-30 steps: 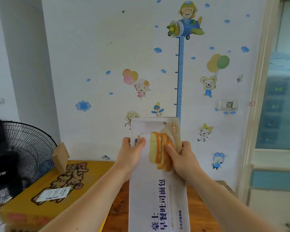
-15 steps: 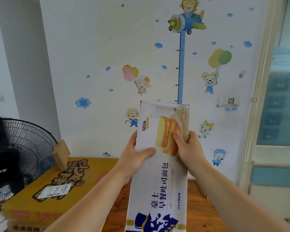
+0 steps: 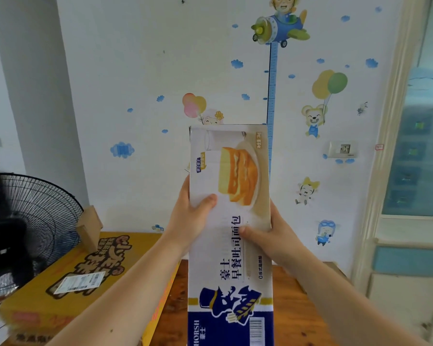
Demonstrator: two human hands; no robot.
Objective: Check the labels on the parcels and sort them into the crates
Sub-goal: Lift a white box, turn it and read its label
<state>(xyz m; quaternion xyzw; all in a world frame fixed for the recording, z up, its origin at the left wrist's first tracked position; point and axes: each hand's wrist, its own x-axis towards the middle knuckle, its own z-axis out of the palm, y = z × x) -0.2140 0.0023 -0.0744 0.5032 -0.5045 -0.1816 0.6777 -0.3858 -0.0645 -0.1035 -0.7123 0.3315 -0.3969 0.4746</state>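
glossy cardboard box (image 3: 229,245), wooden table (image 3: 290,308)

The bread carton (image 3: 230,245) rises over the tabletop (image 3: 293,308). Left of it on the tabletop lies a shipping carton (image 3: 48,308), a shipping label (image 3: 79,283) on top. A fan (image 3: 30,221) stands farther left, and a wall socket (image 3: 343,149) is behind, rightward.

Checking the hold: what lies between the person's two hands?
The white-and-blue bread box, upright, with the left hand and right hand gripping its sides; the head view shows it.
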